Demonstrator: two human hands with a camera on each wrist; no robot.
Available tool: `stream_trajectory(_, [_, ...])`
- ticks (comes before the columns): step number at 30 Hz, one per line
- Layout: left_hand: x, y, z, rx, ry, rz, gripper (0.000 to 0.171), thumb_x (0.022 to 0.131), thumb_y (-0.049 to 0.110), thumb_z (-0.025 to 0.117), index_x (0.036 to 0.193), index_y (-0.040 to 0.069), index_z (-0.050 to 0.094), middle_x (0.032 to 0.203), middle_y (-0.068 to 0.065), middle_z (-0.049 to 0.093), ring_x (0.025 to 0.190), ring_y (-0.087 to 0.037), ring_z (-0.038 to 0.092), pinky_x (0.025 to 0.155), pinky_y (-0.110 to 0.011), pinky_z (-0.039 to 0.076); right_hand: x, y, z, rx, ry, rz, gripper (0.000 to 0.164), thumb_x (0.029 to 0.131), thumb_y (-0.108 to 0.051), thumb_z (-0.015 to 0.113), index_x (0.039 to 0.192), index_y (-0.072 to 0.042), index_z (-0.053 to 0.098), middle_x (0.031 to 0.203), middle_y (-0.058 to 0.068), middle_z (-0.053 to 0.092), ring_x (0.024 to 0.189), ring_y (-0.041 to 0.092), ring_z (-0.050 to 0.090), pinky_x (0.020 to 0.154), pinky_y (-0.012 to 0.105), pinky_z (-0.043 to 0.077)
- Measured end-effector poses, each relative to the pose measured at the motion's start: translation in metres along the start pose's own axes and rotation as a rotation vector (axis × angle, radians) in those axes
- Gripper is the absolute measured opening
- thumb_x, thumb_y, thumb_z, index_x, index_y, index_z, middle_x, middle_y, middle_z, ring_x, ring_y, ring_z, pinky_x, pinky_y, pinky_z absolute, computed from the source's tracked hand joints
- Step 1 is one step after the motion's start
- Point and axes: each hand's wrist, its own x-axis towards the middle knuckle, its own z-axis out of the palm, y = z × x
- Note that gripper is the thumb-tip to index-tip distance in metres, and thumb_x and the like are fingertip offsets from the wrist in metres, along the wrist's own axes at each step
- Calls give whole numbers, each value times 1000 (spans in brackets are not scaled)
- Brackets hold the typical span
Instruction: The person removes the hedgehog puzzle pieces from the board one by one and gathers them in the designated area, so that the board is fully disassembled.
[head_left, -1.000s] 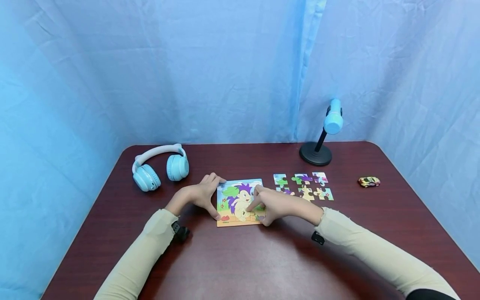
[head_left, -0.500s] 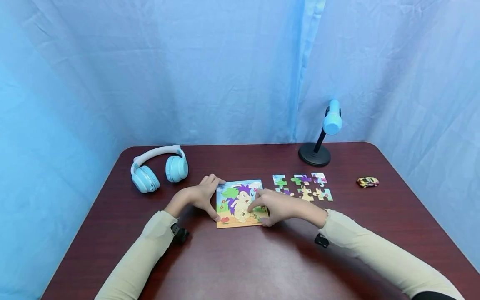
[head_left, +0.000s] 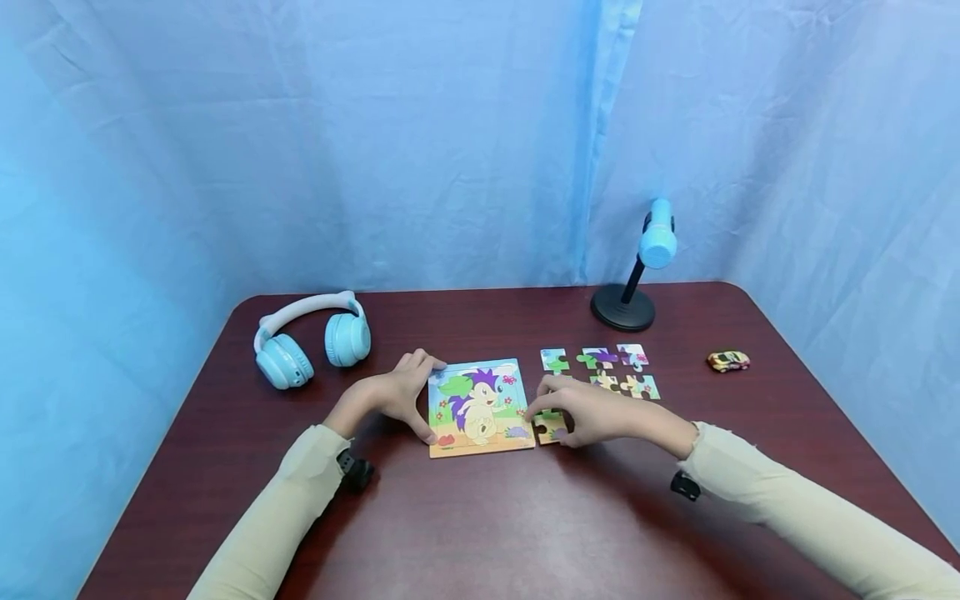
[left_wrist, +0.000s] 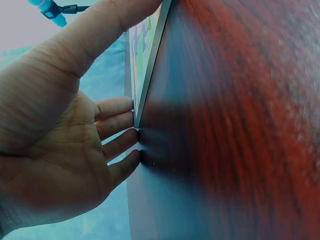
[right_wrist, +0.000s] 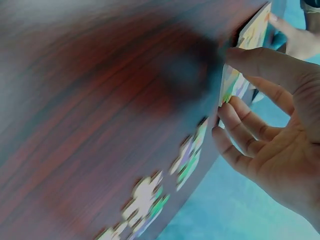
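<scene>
A square puzzle board (head_left: 480, 408) with a purple-spined hedgehog picture lies flat on the table. My left hand (head_left: 397, 393) rests at its left side, thumb and fingers spread apart. In the left wrist view, straight fingers (left_wrist: 120, 106) meet the board's edge (left_wrist: 152, 67). Just right of the board, my right hand (head_left: 592, 408) pinches a puzzle piece (head_left: 550, 429) with orange, green and purple parts between thumb and fingers. That hand covers part of the piece. Loose puzzle pieces (head_left: 606, 381) lie in two rows behind the right hand, one partly hidden.
White and light-blue headphones (head_left: 348, 339) lie at the back left. A light-blue microphone (head_left: 657, 242) on a black round stand (head_left: 622, 308) is at the back right. A small toy car (head_left: 728, 360) sits farther right. Blue cloth (head_left: 450, 167) hangs behind the table.
My right hand has moved right, off the board's right side, carrying the puzzle piece, so that corner of the picture now shows. My left hand stays at the board's left edge.
</scene>
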Motion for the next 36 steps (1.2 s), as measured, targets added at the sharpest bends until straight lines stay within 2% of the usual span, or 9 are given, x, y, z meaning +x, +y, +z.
stream_trajectory(9, [-1, 0, 0, 1, 2, 2, 114, 68, 47, 94, 152, 3, 31, 139, -13, 38, 132, -31, 32, 112, -49, 38, -37, 26, -11, 24, 4, 65, 44, 84, -4, 78, 124, -20, 72, 117, 2, 60, 101, 20, 55, 72, 25, 51])
stream_trajectory(13, [0, -1, 1, 5, 4, 4, 114, 67, 47, 94, 152, 4, 31, 138, -13, 39, 131, -30, 33, 111, -49, 39, -52, 37, -16, 2, 3, 86, 44, 82, -4, 79, 123, -20, 73, 116, 3, 60, 102, 21, 55, 73, 26, 52])
stream_trajectory(20, [0, -1, 0, 11, 1, 4, 115, 67, 49, 94, 153, 4, 31, 139, -13, 39, 131, -30, 33, 112, -48, 38, -74, 52, -20, -30, -1, 128, 43, 81, -3, 80, 122, -18, 73, 111, 4, 60, 93, 19, 55, 69, 24, 50])
stream_trajectory(27, [0, -2, 0, 5, 4, 5, 114, 67, 49, 94, 152, 4, 32, 138, -13, 39, 131, -30, 33, 111, -49, 39, -90, 63, -19, -60, 37, 83, 40, 80, -3, 81, 118, -14, 74, 113, 4, 62, 97, 19, 57, 74, 28, 52])
stream_trajectory(32, [1, -2, 1, 4, 2, 5, 113, 67, 48, 93, 152, 5, 31, 137, -12, 39, 131, -30, 33, 111, -49, 39, -97, 70, -17, -71, 45, 106, 39, 79, -3, 82, 115, -18, 75, 116, 2, 63, 100, 18, 58, 79, 30, 54])
stream_trajectory(36, [1, -1, 0, 2, -1, 4, 113, 68, 48, 93, 152, 5, 31, 137, -12, 39, 131, -30, 33, 111, -48, 39, -100, 72, -17, -78, 48, 118, 39, 79, -5, 84, 113, -20, 75, 113, 1, 62, 98, 18, 57, 77, 31, 54])
